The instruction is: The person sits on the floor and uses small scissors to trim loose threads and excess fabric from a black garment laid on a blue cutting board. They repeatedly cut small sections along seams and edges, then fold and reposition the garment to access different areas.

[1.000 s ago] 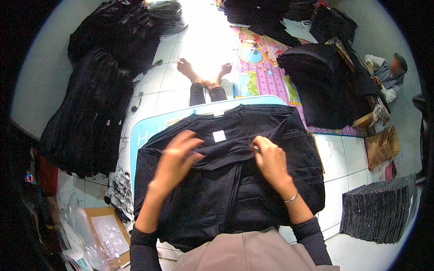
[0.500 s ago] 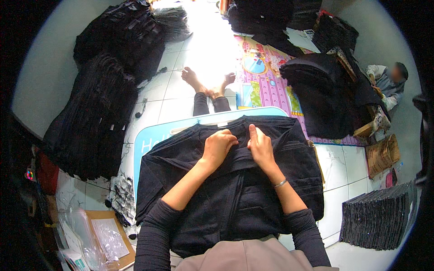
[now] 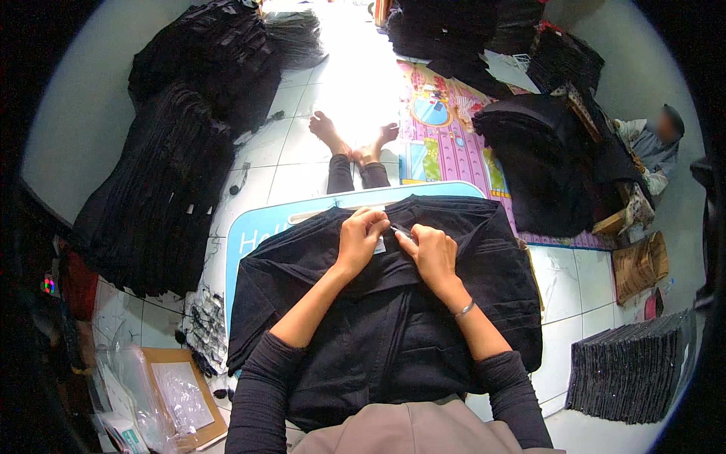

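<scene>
A black cloth garment with a long middle seam lies spread over a light-blue lap table, more dark layers showing under it. Close to its far edge, my left hand is closed in a pinch at the cloth; what exactly lies between the fingertips is too small to see. Just to the right, my right hand is closed around a small silvery pointed tool, its tip directed at the left fingertips. A white label shows on the garment between both hands.
Tall piles of black garments stand at left, with more black cloth at right on a colourful mat. A stack of folded black pieces is near right. Plastic-wrapped cardboard lies near left. Another person sits far right.
My right hand has turned over and moved slightly, so the small tool now shows pointing left. My left fingers have shifted a little. The white label between the hands has become visible.
</scene>
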Available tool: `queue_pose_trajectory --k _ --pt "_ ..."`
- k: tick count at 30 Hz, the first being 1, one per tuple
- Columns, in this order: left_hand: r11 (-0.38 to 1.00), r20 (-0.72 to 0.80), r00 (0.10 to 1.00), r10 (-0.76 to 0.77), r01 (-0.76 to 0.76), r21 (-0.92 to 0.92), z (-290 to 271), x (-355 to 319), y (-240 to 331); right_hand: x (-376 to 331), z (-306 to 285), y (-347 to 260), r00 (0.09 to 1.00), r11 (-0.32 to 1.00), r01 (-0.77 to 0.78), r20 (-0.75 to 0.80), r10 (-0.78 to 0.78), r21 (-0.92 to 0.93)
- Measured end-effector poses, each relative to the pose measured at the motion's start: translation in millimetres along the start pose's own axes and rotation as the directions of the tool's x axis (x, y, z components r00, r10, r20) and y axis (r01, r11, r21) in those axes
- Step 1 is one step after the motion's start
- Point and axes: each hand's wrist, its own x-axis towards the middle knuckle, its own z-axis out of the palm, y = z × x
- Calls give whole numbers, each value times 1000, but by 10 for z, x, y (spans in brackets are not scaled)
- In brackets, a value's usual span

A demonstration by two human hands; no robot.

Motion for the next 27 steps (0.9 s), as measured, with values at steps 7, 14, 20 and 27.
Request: queue_pose_trajectory --k 7,14,20,27 --pt "999 92 995 -30 26 40 2 12 15 16 48 1 999 995 48 2 -48 -82" --pt "720 -596 667 447 127 682 -1717 285 169 49 -43 78 988 988 137 54 -142 75" --pt "848 -392 914 105 123 516 -1518 -126 71 130 51 -2 994 963 -20 100 49 -269" --pt "925 90 996 -23 -14 381 -573 -267 179 276 -234 448 999 996 -35 -31 33 -77"
